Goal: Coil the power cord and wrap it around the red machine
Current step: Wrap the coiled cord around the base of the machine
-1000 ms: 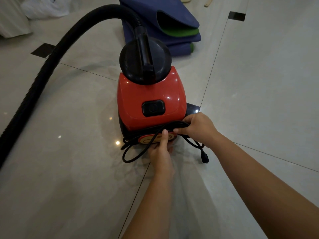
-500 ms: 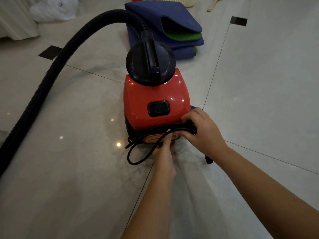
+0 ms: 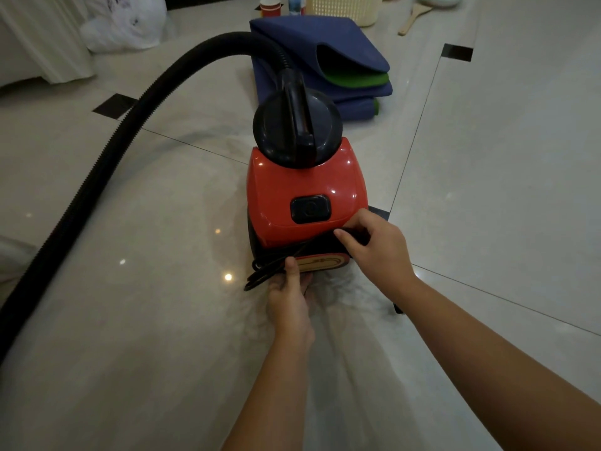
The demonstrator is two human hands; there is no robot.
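Observation:
The red machine [image 3: 305, 187], a small vacuum with a black round top and handle, stands on the tiled floor. Its black power cord [image 3: 260, 277] lies bunched in loops at the machine's near lower edge. My left hand [image 3: 289, 296] grips the cord loops just below the base, thumb on top. At the machine's lower right corner, my right hand [image 3: 377, 247] pinches a strand of the cord against the black base. The cord's plug [image 3: 397, 308] peeks out from under my right wrist.
A thick black ribbed hose [image 3: 107, 151] arcs from the machine's top to the left and toward me. Folded blue and green mats [image 3: 325, 53] lie behind the machine. A white bag [image 3: 126, 21], a basket [image 3: 341, 8], cups and a wooden spoon [image 3: 413, 19] sit farther back.
The loose loop that lay on the floor to the left has been gathered into a tight bunch under my left hand. My right hand has moved up onto the machine's lower right corner.

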